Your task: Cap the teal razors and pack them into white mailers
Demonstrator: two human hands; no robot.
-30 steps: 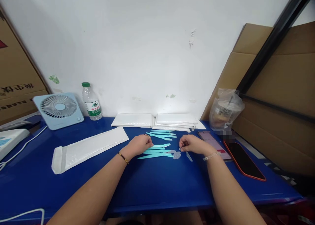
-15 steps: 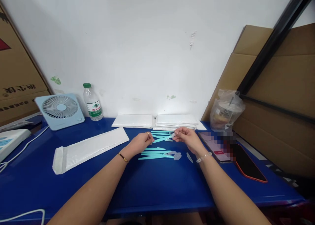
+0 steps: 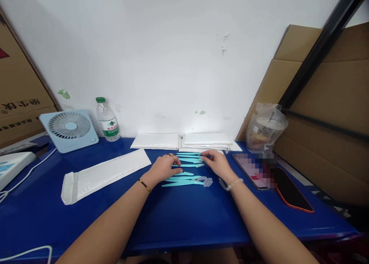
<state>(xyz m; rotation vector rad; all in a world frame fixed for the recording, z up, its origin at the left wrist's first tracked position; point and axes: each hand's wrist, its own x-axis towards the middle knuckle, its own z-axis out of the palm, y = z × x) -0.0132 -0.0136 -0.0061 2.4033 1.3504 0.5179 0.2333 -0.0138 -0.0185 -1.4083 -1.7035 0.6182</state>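
Several turquoise eyebrow razors [image 3: 184, 182] lie in two groups on the blue table, some with clear blade caps [image 3: 207, 182] at their right ends. My left hand [image 3: 167, 167] is at the handle ends, its thumb and fingers apart over a razor [image 3: 188, 165] lying flat. On the other side, my right hand [image 3: 216, 162] has thumb and forefinger closed at the right end of a razor in the back group; its fingertips partly hide that end. A loose clear cap [image 3: 223, 184] lies by my right wrist.
White padded mailers [image 3: 155, 141] are stacked along the wall, and one long mailer [image 3: 106, 175] lies to the left. A fan [image 3: 70, 129] and water bottle [image 3: 108, 119] stand back left. Two phones [image 3: 294, 191] and a bagged drink cup [image 3: 263, 131] are at the right.
The razor held between both hands now lies flat on the table. My left fingers have spread apart from it, and my right hand has shifted slightly left to the back razors.
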